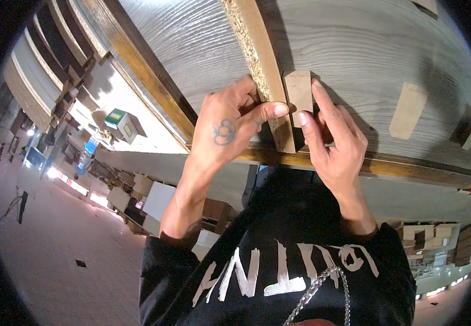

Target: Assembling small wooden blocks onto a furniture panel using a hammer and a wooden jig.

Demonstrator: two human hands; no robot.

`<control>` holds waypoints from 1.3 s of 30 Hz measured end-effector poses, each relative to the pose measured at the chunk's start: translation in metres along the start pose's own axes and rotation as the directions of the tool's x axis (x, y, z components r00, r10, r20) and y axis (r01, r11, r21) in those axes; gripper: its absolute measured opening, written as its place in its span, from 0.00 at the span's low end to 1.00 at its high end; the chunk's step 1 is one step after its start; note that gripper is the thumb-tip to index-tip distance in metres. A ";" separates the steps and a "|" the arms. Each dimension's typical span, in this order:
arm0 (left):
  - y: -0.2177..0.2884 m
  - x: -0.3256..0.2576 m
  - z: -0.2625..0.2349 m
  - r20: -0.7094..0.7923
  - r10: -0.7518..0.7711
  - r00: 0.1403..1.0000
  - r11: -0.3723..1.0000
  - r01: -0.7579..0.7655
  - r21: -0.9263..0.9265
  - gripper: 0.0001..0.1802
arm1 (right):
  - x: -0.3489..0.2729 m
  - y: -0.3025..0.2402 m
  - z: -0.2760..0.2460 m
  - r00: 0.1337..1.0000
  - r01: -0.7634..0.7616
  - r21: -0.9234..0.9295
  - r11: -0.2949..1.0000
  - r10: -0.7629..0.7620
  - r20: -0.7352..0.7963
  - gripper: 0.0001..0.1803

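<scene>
- The floor point(56, 255) is smooth and pale pink-grey.
- White and brown boxes point(156, 198) stand in a row beside it.
- Big boards point(45, 60) are stacked on the left.
- Bright lights point(56, 174) shine far off.

Black long-sleeved top with white lettering (sleeves pushed up), silver neck chain, blue tattoo on left hand point(225, 130)

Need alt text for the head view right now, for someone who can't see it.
Both hands press a small wooden block against an upright chipboard strip on a grey wood-grain panel; the left hand pinches the strip, the right hand holds the block. Two more blocks sit on the panel further right.
</scene>
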State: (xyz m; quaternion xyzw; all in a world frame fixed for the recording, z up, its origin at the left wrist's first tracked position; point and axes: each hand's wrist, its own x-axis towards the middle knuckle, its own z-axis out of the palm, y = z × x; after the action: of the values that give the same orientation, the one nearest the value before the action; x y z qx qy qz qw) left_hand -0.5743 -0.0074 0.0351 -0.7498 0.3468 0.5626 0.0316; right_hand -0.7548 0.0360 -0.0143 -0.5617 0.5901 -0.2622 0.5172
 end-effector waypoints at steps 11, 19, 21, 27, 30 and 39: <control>0.017 -0.004 -0.005 0.068 0.073 0.995 0.964 -0.088 0.252 0.27 | 0.000 0.004 0.004 0.991 0.121 -0.031 0.992 -0.123 -0.060 0.27; 0.006 -0.005 0.002 -0.029 0.149 0.988 0.977 -0.142 0.158 0.30 | -0.002 -0.002 0.003 0.995 0.086 -0.060 0.995 -0.088 -0.044 0.23; -0.003 -0.002 0.008 -0.083 0.144 0.986 0.986 -0.136 0.096 0.30 | -0.002 -0.001 0.004 0.992 0.110 -0.066 0.992 -0.114 -0.060 0.23; -0.005 -0.008 0.011 -0.157 0.199 0.967 0.974 -0.178 0.138 0.30 | -0.002 0.001 0.005 0.986 0.139 -0.070 0.988 -0.145 -0.087 0.21; -0.012 -0.008 0.009 -0.148 0.250 0.957 0.962 -0.228 0.149 0.32 | -0.002 0.002 0.006 0.980 0.169 -0.070 0.983 -0.176 -0.097 0.21; -0.008 -0.014 -0.007 0.134 0.238 0.962 0.970 -0.242 0.009 0.22 | -0.001 0.001 0.005 0.977 0.182 -0.069 0.981 -0.188 -0.103 0.20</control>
State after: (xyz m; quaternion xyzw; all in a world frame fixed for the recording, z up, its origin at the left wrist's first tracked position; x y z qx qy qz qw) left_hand -0.5655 0.0024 0.0466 -0.6630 0.4395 0.6060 -0.0045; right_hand -0.7508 0.0389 -0.0168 -0.6141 0.5702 -0.3218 0.4407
